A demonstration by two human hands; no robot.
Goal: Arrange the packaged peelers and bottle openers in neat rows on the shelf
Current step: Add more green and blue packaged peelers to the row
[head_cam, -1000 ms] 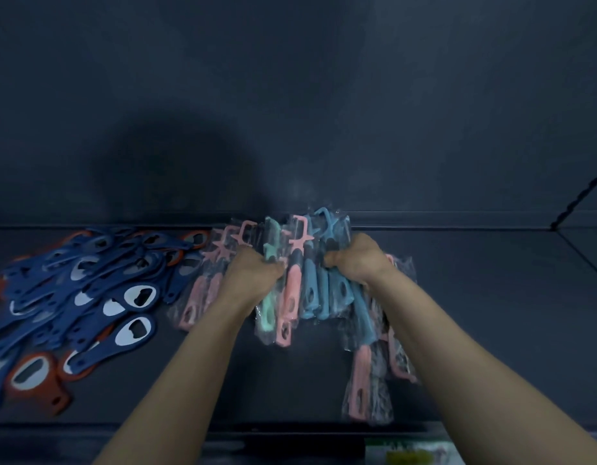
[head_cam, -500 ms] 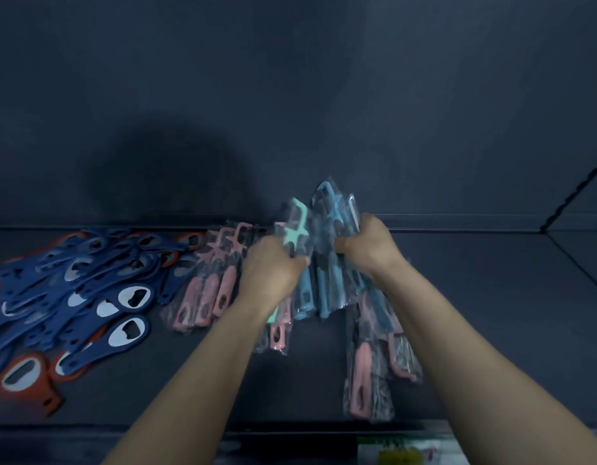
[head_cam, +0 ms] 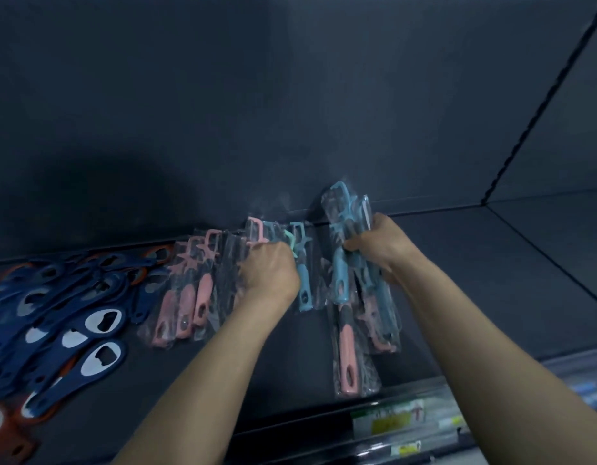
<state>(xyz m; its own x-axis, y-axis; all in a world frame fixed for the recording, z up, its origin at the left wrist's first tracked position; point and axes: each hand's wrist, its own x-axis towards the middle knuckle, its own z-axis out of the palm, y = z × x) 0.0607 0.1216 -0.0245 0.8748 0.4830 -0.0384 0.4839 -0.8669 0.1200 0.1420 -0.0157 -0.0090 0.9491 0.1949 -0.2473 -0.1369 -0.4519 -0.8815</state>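
Three pink peelers [head_cam: 186, 297] are lying in a row on the shelf [head_cam: 491, 280], while the left hand [head_cam: 268, 273] is gripping peeler packets [head_cam: 292, 241] beside them, the right hand [head_cam: 379, 245] is clamping its fingers [head_cam: 352, 245] on a blue peeler bundle [head_cam: 344, 209], and the bottle openers [head_cam: 72, 313] are lying heaped, unsorted.

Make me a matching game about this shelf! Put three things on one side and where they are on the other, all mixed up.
Things: 1 bottle openers; 2 row of pink peelers; 3 bundle of blue peelers.
Places: A gripped in the right hand; B heaped at the left end of the shelf; C lying just left of the left hand.
Pairs: 1-B, 2-C, 3-A.
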